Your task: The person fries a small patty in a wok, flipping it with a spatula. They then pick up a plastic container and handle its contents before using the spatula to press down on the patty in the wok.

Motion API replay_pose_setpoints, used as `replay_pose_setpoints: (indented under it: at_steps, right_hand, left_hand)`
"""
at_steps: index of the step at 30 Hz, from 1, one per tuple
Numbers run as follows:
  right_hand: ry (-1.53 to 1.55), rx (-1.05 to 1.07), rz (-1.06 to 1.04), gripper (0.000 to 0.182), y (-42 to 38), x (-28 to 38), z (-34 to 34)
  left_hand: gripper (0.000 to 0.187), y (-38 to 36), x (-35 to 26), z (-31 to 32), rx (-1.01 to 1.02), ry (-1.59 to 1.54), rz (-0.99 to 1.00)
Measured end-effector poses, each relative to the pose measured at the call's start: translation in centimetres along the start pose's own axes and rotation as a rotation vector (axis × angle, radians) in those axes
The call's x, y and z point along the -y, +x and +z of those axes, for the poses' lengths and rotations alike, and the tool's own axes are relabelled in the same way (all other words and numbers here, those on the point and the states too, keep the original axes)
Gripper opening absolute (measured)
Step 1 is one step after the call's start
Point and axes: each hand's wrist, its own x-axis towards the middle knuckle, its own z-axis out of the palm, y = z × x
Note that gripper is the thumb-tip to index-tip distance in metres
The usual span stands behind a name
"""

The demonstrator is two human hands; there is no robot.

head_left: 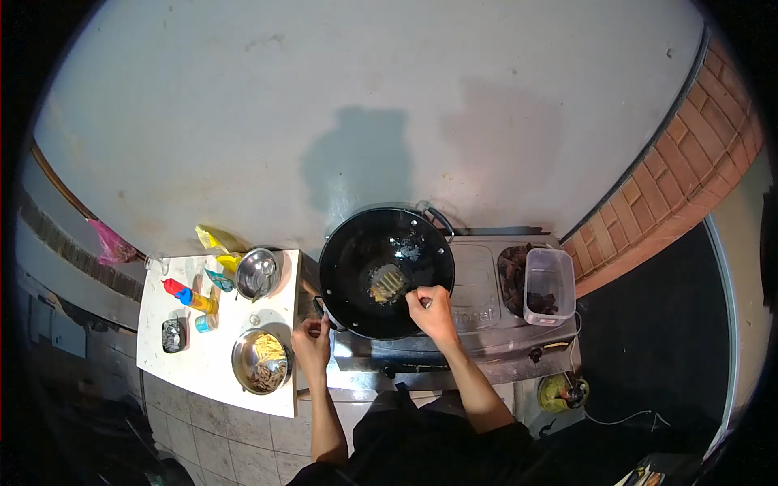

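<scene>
A black wok [348, 251] stands on the stove with a little food frying in oil at its bottom. Over the food lies what looks like the striped head of a slotted spatula [393, 280]. Above the wok's front right rim, my right hand [432, 314] is closed on the spatula's handle, most of which is hidden. My left hand [311, 344] is closed at the wok's front left side handle [319, 307], with its fingertips partly hidden.
On the white table [203, 368] at left are a bowl of cut food [262, 362], a steel bowl [258, 274], sauce bottles [194, 300] and a small black container [173, 334]. A clear plastic box [549, 286] sits on the stove's right burner. A wall rises behind.
</scene>
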Motion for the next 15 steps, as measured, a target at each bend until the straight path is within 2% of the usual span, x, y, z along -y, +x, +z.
replay_pose_setpoints:
  at_steps: [4, 9, 11, 15]
  right_hand:
    - [0.121, 0.0, 0.016, 0.021, 0.3, -0.6, 0.1]
    - [0.057, -0.006, -0.034, 0.021, 0.9, -0.4, 0.9]
    - [0.028, 0.002, -0.09, 0.021, 1.0, -1.0, 0.7]
    - [0.032, 0.04, 0.005, 0.02, 1.1, -1.2, 0.7]
  left_hand:
    - [0.033, 0.1, 0.4, 0.0, -0.002, -0.008, 0.032]
    - [0.031, -0.1, -0.5, -0.3, 0.012, 0.004, 0.01]
    - [0.031, -0.1, -0.1, -0.1, 0.002, -0.018, 0.064]
    - [0.032, -0.2, -0.2, -0.3, -0.031, 0.046, 0.082]
